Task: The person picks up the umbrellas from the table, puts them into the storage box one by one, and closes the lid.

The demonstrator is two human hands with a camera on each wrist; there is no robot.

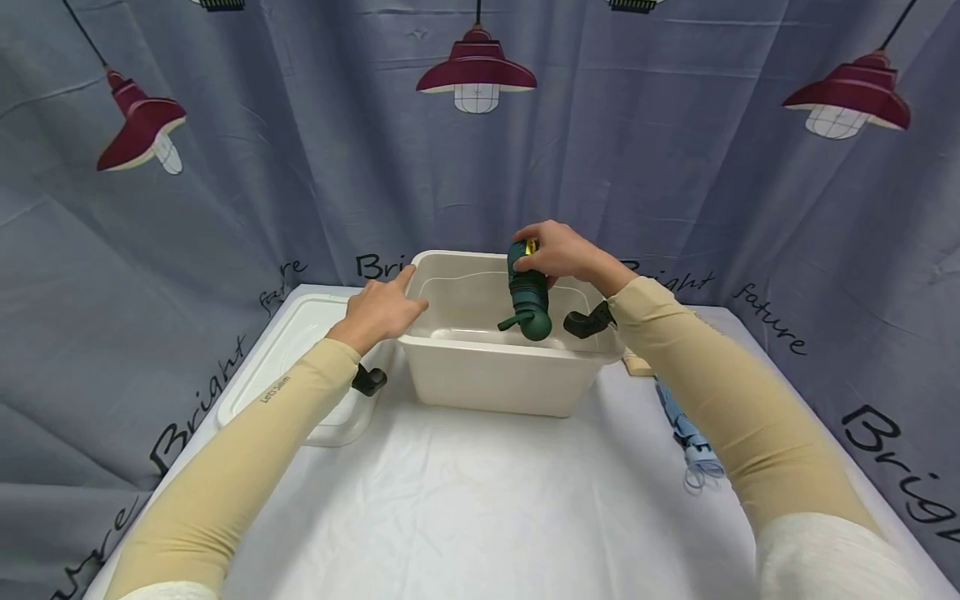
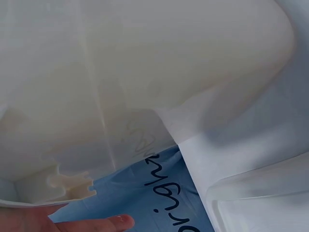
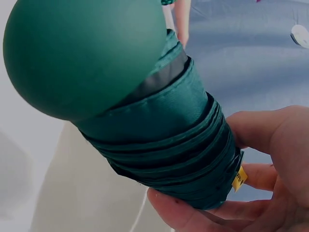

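A folded dark green umbrella [image 1: 529, 292] with a round handle knob [image 3: 87, 53] hangs tilted, knob down, over a white plastic bin [image 1: 495, 379]. My right hand [image 1: 562, 250] grips its upper end, beside a small yellow tag [image 3: 239, 179], with thumb and fingers round the folded cloth. At the bin's left rim, my left hand [image 1: 381, 310] rests with index finger and thumb stretched out and spread. In the left wrist view, a straight finger [image 2: 104, 224] shows beyond the rim, and the bin's outer wall [image 2: 145, 63] fills much of the picture.
A white lid [image 1: 300, 321] lies on the white-covered table [image 1: 480, 500], left of the bin. To the right are a folded blue item with thin cords [image 1: 686, 437] and a beige object [image 1: 637, 364] partly behind the bin. A grey-blue curtain [image 1: 337, 150] surrounds the table.
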